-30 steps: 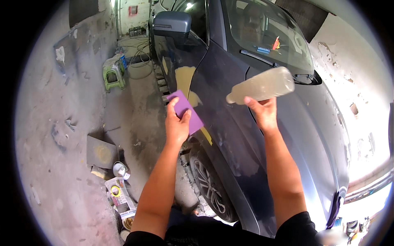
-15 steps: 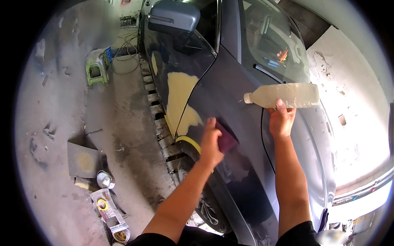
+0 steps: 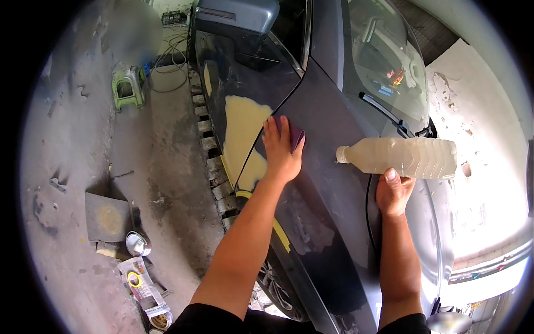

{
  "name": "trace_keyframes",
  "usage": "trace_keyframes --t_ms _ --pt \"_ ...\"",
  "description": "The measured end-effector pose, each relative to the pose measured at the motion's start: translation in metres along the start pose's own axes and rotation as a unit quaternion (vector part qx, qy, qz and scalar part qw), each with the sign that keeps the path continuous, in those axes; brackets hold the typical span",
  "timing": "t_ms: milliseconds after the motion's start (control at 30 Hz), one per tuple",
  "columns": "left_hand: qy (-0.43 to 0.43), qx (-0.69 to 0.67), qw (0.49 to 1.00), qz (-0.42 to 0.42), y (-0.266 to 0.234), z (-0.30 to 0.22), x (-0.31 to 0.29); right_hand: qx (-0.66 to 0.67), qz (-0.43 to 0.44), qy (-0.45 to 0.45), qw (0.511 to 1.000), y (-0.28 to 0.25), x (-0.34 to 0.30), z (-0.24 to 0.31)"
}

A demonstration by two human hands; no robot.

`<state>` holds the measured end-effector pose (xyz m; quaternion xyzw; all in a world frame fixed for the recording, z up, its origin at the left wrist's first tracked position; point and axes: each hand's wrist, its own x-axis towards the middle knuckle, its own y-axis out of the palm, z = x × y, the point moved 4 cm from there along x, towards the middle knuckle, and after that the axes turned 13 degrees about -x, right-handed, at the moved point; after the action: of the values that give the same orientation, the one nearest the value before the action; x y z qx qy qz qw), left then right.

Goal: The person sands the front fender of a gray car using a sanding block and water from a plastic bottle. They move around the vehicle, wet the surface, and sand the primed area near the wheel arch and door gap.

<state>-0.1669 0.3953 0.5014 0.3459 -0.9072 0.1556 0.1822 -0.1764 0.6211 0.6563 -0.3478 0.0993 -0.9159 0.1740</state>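
Note:
My left hand (image 3: 283, 160) lies with fingers stretched on the grey car's front fender (image 3: 325, 119), near the door seam. Under its fingers and thumb is a folded maroon sheet that looks like sandpaper (image 3: 297, 135), pressed to the panel. Just left of the fingertips, a yellowish filler patch (image 3: 242, 128) spans the door edge and part of the fender. My right hand (image 3: 394, 196) grips a cloudy plastic bottle (image 3: 403, 157) from below, thumb in front. The bottle lies sideways above the fender and hood, its neck toward the left; whether liquid is leaving it I cannot tell.
Above sits the side mirror (image 3: 236, 15); the wiper (image 3: 384, 114) is to the right. Yellow tape (image 3: 282, 234) edges the wheel arch. On the floor at left are a green stool (image 3: 128, 89), a grey board (image 3: 108, 217), a can (image 3: 137, 244) and a newspaper sheet (image 3: 143, 286).
My left hand has slid up the fender with the sandpaper, its fingers now flatter toward the door seam. The bottle in my right hand has moved right and slightly down in view.

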Motion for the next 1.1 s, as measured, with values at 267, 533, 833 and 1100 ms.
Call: trace_keyframes --t_ms 267,533,833,1100 --pt "-0.004 -0.024 1.0 -0.009 0.01 -0.033 -0.076 0.001 -0.022 -0.032 0.999 0.016 0.0 0.016" --pt "0.024 -0.019 1.0 0.003 0.005 -0.011 -0.062 -0.014 -0.032 -0.047 0.998 0.008 -0.002 0.009" --pt "0.182 -0.032 0.983 0.018 -0.021 0.015 -0.006 -0.017 -0.027 -0.046 0.998 0.011 -0.002 0.013" --pt "0.242 -0.069 0.967 0.034 -0.032 0.038 -0.002 -0.008 -0.014 -0.039 0.999 0.016 -0.001 0.012"
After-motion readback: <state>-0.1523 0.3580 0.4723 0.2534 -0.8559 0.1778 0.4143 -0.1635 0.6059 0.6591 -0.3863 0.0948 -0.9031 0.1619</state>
